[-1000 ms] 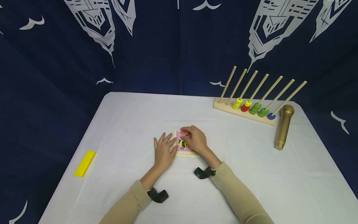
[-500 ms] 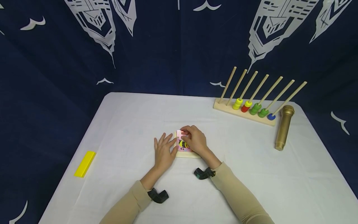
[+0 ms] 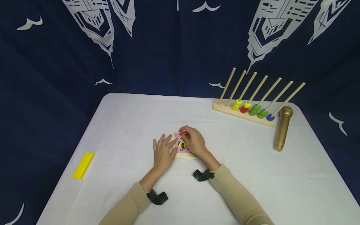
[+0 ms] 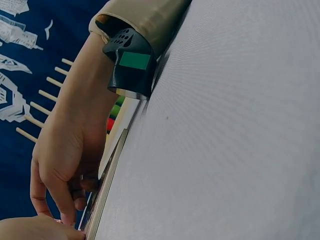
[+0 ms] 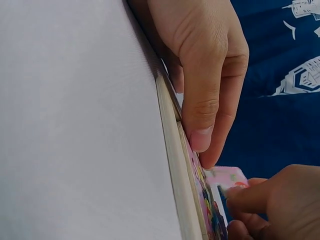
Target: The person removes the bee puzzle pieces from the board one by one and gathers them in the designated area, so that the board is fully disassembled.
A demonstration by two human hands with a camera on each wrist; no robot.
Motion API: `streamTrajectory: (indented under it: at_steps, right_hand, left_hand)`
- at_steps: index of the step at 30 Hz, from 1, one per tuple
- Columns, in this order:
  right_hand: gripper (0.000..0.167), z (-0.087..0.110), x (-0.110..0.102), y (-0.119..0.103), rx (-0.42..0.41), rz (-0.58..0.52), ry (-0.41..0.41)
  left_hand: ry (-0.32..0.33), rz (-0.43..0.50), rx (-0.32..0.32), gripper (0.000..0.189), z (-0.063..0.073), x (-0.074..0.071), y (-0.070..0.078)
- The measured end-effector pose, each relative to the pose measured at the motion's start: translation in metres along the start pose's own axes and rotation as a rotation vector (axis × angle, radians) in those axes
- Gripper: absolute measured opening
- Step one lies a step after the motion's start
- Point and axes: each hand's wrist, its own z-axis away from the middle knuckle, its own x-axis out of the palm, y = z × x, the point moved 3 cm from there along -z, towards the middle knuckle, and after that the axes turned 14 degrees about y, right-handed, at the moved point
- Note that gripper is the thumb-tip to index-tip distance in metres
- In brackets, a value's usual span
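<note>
A small wooden tray puzzle (image 3: 187, 155) lies in the middle of the table, with a pink bee picture (image 3: 182, 145) inside its pale border. My right hand (image 3: 195, 140) reaches over it from the right. Thumb and fingertips pinch a pink puzzle piece (image 5: 227, 176) with a red patch, which stands tilted up from the picture in the right wrist view. On the left side, my left hand (image 3: 164, 156) has its fingers spread, thumb and forefinger touching the tray's left edge. The right hand covers the picture's right part in the head view.
At the back right stands a wooden peg rack (image 3: 243, 115) with coloured beads on several rods. A gold cylinder (image 3: 282, 129) lies beside it. A yellow block (image 3: 83, 165) lies near the left table edge. Behind hangs a dark blue printed curtain (image 3: 157, 47).
The pink piece in my right fingertips at the picture's top has shifted and changed its tilt slightly. My left hand keeps its place at the tray's edge.
</note>
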Motion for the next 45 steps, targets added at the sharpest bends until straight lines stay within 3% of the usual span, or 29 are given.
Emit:
streamTrajectory:
  at_steps: [4,10,13,22,29,37,45]
  right_hand:
    - [0.02,-0.003,-0.006,-0.001,0.049,-0.098,0.033]
    - [0.024,-0.016,-0.033,0.006,0.246,-0.27,0.047]
    - [0.025,-0.023,-0.053,0.014,0.323,-0.295,0.054]
    - [0.027,-0.029,-0.111,0.061,0.417,-0.203,0.099]
    - [0.029,-0.023,-0.123,0.103,0.513,-0.088,0.074]
    - [0.029,-0.022,-0.119,0.111,0.499,-0.071,0.015]
    - [0.026,-0.019,-0.114,0.11,0.399,0.101,0.016]
  left_hand:
    - [0.003,0.016,0.001,0.032,-0.001,0.001,0.0]
    - [0.013,0.022,-0.002,0.031,0.0,0.0,0.0]
    - [0.014,0.019,0.004,0.03,0.001,-0.002,0.001]
    - [0.019,0.012,0.013,0.029,0.0,-0.002,0.0]
    - [0.007,0.014,-0.002,0.03,0.001,-0.002,0.001]
    - [0.004,0.017,-0.006,0.029,0.001,-0.002,0.0]
    - [0.008,0.02,0.006,0.029,0.001,-0.001,0.001]
